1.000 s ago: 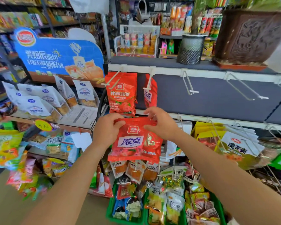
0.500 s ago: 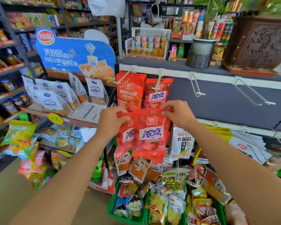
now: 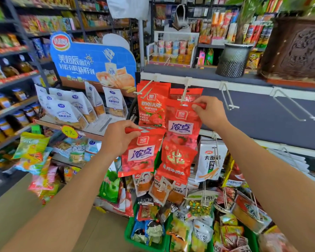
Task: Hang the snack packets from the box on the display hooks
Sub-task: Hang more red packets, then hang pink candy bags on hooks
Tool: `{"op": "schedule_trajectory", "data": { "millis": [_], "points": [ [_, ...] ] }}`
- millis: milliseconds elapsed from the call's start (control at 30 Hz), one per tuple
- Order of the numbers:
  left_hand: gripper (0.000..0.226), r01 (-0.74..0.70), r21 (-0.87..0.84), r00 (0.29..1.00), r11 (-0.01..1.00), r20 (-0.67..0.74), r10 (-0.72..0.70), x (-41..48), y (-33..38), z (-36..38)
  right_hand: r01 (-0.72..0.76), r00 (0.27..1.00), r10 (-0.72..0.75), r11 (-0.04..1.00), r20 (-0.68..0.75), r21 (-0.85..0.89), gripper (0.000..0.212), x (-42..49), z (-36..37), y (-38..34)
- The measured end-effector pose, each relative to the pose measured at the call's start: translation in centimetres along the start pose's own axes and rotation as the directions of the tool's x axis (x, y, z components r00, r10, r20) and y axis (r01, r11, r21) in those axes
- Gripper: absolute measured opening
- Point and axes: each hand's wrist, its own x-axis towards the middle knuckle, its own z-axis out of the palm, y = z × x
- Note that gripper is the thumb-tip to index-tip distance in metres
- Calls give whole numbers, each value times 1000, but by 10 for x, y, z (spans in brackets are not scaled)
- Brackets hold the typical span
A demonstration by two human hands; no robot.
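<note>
Red glossy snack packet (image 3: 183,124) hangs upright, top edge at the white wire hook (image 3: 185,90) tip — our right hand (image 3: 210,113) pinches its top-right corner; left hand (image 3: 116,140) grips a second red packet (image 3: 140,153), lower left.

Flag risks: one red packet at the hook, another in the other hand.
1. The right hand pinches its red packet by one top corner at the hook tip; if the hole misses, it may drop toward the green basket.
2. The left hand holds the second packet by its top edge; it could slip while attention is elsewhere.
</note>
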Motion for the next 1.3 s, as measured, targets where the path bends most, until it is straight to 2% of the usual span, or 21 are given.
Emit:
{"op": "schedule_trajectory", "data": {
  "millis": [67,333,800,1000,1100,1167,1233,1300],
  "points": [
    [16,16,-29,1000,999,6,-16,-1,2,2,-10,1000,10,1000,5,0,13,2,4,1],
    [11,35,-72,999,997,18,-33,-1,10,8,-86,996,86,996,-1,28,15,17,22,9],
    [9,34,-112,999,993,16,-33,17,3,44,-247,957,246,969,-154,9,15,86,59,45],
    [9,26,-111,999,994,23,-24,7,12,45,-202,962,182,976,-202,-79,30,45,48,38],
    [9,-2,-79,1000,997,20,4,3,20,41,-129,986,124,991,-110,-37,23,4,38,22],
    [8,-11,-75,1000,997,24,13,0,23,38,-54,997,53,998,53,32,19,-22,31,5],
    [8,-15,-71,999,997,27,17,-3,26,35,67,967,-75,997,242,42,23,-44,25,-12],
    [8,-13,-76,999,997,32,15,-8,29,34,174,900,-165,985,404,13,20,-58,24,-22]
  ]
}}
